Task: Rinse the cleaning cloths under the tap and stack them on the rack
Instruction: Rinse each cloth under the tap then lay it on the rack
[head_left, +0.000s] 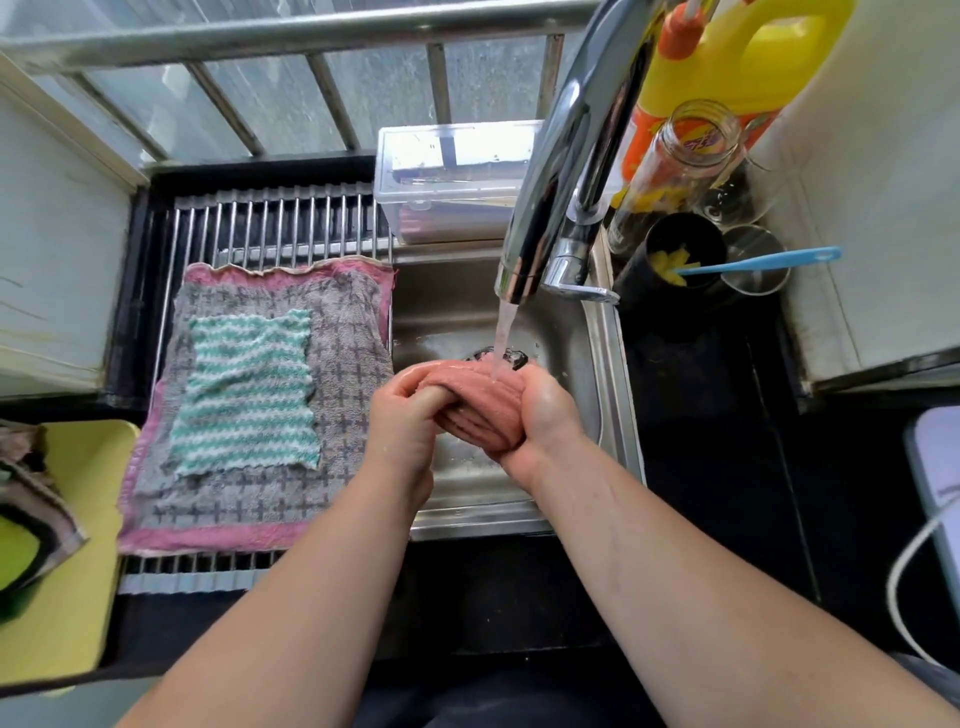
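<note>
- Gripping the bunched pink cloth (467, 402) from both sides, the left hand (400, 421) and right hand (548, 410) are clamped on it. The hands sit close together over the sink (605, 364). The water stream (503, 338) from the tap (550, 197) lands on the cloth's top fold.
- Because the cloth is wadded tight, water probably runs off the outer folds. The inner layers may go unrinsed unless it is opened out.
- The stream strikes a rounded, wet bundle, so spray could jump the sink rim onto the black surface (701, 415) at three o'clock. A glass jar (680, 156) stands further round, at one o'clock.
- A slick cloth can slip out of a wet grip and drop onto the drain (483, 356), just beyond the hands at twelve o'clock.
- The rack (280, 223) lies at nine o'clock of the sink. It carries a grey-and-pink checked cloth (348, 374) with a green-and-white striped cloth (249, 389) on top. A poorly wrung cloth carried over would drip across the rim and soak that stack.
- Laid askew, the pink cloth could overhang the rack's near edge and slide off.
</note>
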